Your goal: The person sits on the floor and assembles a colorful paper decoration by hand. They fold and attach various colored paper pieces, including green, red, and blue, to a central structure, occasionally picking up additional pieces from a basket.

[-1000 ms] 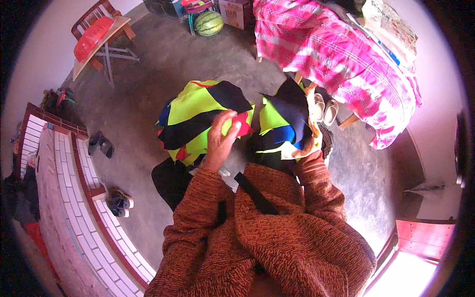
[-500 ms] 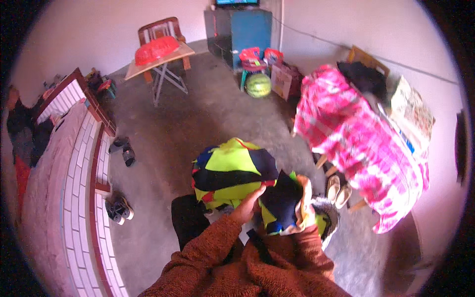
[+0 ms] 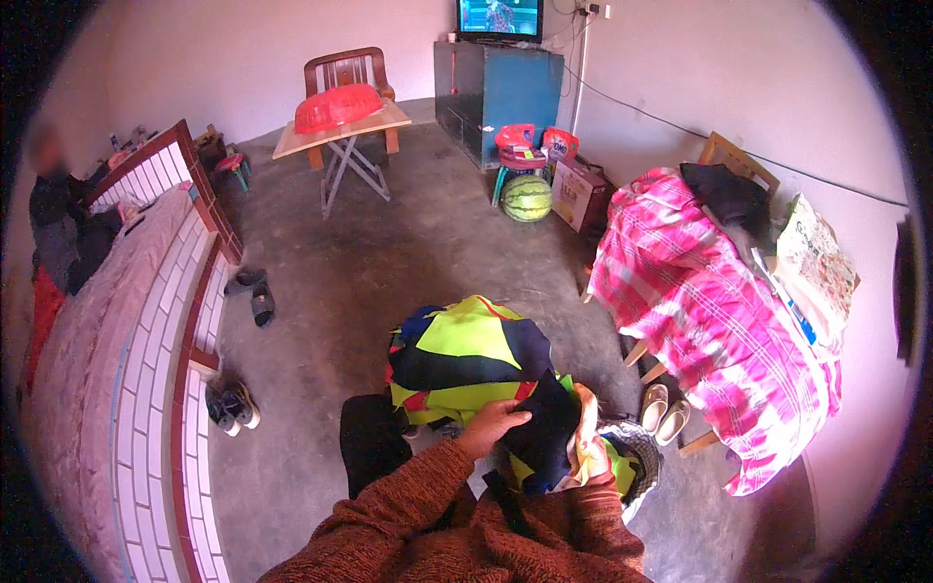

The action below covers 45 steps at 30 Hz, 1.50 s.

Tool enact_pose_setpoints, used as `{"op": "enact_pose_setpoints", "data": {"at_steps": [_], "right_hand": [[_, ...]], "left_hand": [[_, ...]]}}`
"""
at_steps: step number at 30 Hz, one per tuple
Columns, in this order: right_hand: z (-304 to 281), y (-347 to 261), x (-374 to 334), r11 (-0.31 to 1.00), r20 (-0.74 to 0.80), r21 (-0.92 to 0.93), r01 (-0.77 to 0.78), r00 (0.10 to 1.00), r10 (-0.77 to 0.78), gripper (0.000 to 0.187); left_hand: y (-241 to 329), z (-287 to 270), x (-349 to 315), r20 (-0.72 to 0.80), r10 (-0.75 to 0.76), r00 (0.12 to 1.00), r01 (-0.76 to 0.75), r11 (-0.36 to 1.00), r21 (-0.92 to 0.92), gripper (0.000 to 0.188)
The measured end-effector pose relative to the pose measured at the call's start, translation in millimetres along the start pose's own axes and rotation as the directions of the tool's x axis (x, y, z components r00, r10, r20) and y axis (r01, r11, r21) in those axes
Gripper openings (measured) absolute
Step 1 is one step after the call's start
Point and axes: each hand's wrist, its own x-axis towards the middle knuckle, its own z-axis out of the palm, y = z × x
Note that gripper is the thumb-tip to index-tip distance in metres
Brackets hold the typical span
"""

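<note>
In front of me sits a rounded pile of cloth (image 3: 471,335) in neon yellow, navy and black with red strips. Just right of it I hold a bundle of dark cloth pieces (image 3: 542,432) with a yellow edge and a pale peach piece along its right side. My left hand (image 3: 494,428) is closed on the dark cloth's left edge, thumb on top. My right hand (image 3: 591,462) grips the bundle from the right, its fingers partly hidden by the cloth. Beside my right forearm stands a checked bag (image 3: 646,466) with yellow cloth inside.
A tiled bed platform (image 3: 146,321) runs along the left, with another person (image 3: 63,209) on it and shoes (image 3: 233,408) beside it. Ahead are a folding table (image 3: 340,136), a blue cabinet (image 3: 520,102) and a watermelon (image 3: 528,198). A pink plaid cover (image 3: 709,311) drapes furniture on the right.
The view has tipped upward, showing more of the television. My left hand has shifted slightly on the dark cloth, which now hangs flatter between my hands.
</note>
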Motion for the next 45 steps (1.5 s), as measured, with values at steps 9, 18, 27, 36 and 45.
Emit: {"op": "enact_pose_setpoints", "data": {"at_steps": [9,18,27,36,45], "right_hand": [[0,5,0,0.995,-0.006,0.076,-0.062,0.998,0.062,0.066],[-16,13,-20,0.966,-0.044,0.203,-0.163,0.983,0.176,0.064],[-28,20,-32,0.94,-0.082,0.267,-0.21,0.967,0.24,0.062],[-32,20,-37,0.928,-0.083,0.293,-0.232,0.96,0.266,0.06],[-40,21,-45,0.92,-0.083,0.306,-0.245,0.956,0.282,0.059]], "left_hand": [[-3,-1,1,-0.193,0.203,0.96,-0.133,0.937,0.324,0.025],[-38,-14,13,-0.232,0.421,0.877,-0.261,0.822,0.506,0.041],[-17,-6,0,-0.201,0.147,0.969,-0.039,0.887,0.46,0.041],[-29,-11,3,-0.116,-0.165,0.98,0.19,0.946,0.261,0.032],[-58,-20,13,-0.163,-0.073,0.984,0.122,0.941,0.314,0.029]]}}
